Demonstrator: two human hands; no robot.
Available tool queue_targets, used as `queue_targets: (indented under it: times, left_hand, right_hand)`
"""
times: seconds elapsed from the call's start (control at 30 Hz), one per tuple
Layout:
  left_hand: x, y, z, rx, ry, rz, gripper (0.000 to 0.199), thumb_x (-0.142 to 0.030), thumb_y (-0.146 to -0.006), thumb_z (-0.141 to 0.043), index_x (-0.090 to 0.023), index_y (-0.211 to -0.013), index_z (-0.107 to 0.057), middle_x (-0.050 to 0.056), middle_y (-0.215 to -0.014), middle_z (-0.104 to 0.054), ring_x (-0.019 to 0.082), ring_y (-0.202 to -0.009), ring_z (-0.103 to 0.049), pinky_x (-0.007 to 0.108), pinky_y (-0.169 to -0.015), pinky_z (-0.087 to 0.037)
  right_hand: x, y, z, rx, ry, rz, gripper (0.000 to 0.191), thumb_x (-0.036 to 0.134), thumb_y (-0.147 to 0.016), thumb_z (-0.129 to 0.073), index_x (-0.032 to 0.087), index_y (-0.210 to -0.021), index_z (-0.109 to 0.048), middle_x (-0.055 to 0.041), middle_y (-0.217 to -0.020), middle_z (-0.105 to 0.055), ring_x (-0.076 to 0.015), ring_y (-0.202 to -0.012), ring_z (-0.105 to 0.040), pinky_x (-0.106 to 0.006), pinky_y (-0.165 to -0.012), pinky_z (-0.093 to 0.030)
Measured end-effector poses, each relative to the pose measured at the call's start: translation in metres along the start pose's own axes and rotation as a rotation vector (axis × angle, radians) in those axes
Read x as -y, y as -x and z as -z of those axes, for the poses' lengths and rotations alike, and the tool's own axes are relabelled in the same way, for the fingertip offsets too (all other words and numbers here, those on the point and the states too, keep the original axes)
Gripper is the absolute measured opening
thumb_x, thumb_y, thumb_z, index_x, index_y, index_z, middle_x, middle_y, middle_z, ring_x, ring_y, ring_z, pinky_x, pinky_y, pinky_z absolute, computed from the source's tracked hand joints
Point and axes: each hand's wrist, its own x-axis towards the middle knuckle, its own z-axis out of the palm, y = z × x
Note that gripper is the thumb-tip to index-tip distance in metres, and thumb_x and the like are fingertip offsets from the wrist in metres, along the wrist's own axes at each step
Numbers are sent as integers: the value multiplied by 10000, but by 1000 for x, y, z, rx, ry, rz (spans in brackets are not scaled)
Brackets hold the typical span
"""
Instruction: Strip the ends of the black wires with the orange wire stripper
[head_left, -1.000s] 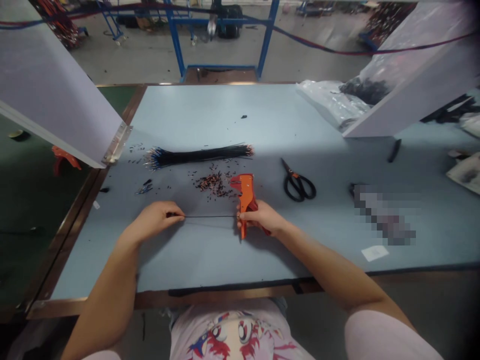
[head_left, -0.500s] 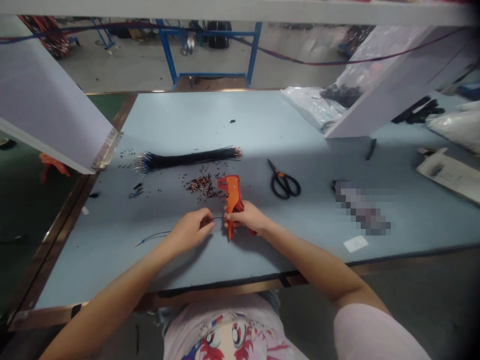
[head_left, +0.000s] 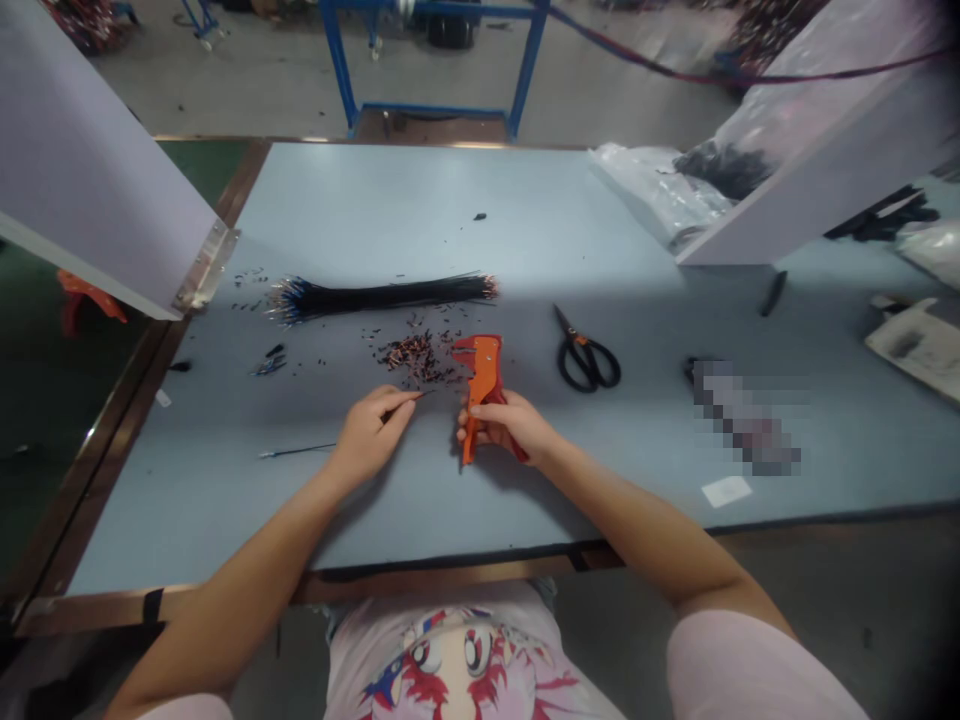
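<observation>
Near the front edge of the pale blue, flat tabletop point(head_left: 375, 210), our left hand point(head_left: 370, 430) pinches a thin black insulated wire point(head_left: 300, 450) between thumb and fingers. Its short end pokes out past the fingertips, apart from the tool on our right; the length with a pale bluish tip emerges beyond the left wrist. Our right hand point(head_left: 514, 425) is wrapped around the handles of an orange-and-red, pistol-shaped wire stripper point(head_left: 486, 375), held upright with its head pointing away from us; we cannot tell how far the handles are squeezed. Just beyond the left fingertips we see a scattered pile of small black and copper-coloured clippings point(head_left: 412, 358). Behind that pile lies a long bundle of black wires point(head_left: 390, 298), and to the stripper's right rest black-handled scissors point(head_left: 589, 365) with an orange pivot area.
</observation>
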Motion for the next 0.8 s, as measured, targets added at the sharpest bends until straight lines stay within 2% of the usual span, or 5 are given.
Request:
queue_targets:
  times: [0.17, 0.37, 0.5, 0.67, 0.8]
  left_hand:
    - [1, -3, -1, -173, 216, 206, 210, -287, -827, -565, -170, -984, -641, -13, -612, -617, 117, -566, -564, 235, -567, -442]
    - [-3, -3, -1, -361, 203, 155, 108, -264, -792, -592, -162, -767, -618, -19, -605, -584, 83, -539, -506, 201, -541, -412]
    - [-6, -2, -2, -373, 170, 131, 109, -256, -793, -583, -162, -750, -619, -23, -594, -568, 78, -528, -476, 196, -521, -389]
    - [-8, 1, -5, -347, 131, 80, 103, -239, -803, -576, -165, -745, -618, -25, -593, -563, 74, -525, -469, 192, -521, -385]
    - [-6, 2, -6, -354, 97, 61, 101, -235, -808, -578, -168, -745, -618, -24, -604, -572, 74, -535, -478, 189, -525, -392]
  right_hand:
    - [-2, 2, 0, 85, -29, -33, 339, 231, -684, -725, 140, -951, -538, -61, -784, -657, -217, -684, -690, -341, -593, -566]
    - [-8, 9, -7, 207, 6, -106, 338, 241, -691, -733, 123, -962, -569, -64, -800, -661, -200, -689, -697, -289, -599, -530]
    - [-10, 13, -10, 252, 13, -121, 346, 245, -696, -734, 113, -971, -571, -66, -799, -664, -192, -685, -699, -256, -587, -501]
    - [-9, 16, -13, 296, -2, -114, 345, 267, -708, -738, 118, -970, -569, -53, -800, -657, -192, -693, -695, -281, -619, -512]
    - [-9, 18, -15, 300, 43, -92, 342, 291, -718, -744, 120, -958, -570, -48, -786, -660, -179, -680, -694, -258, -594, -511]
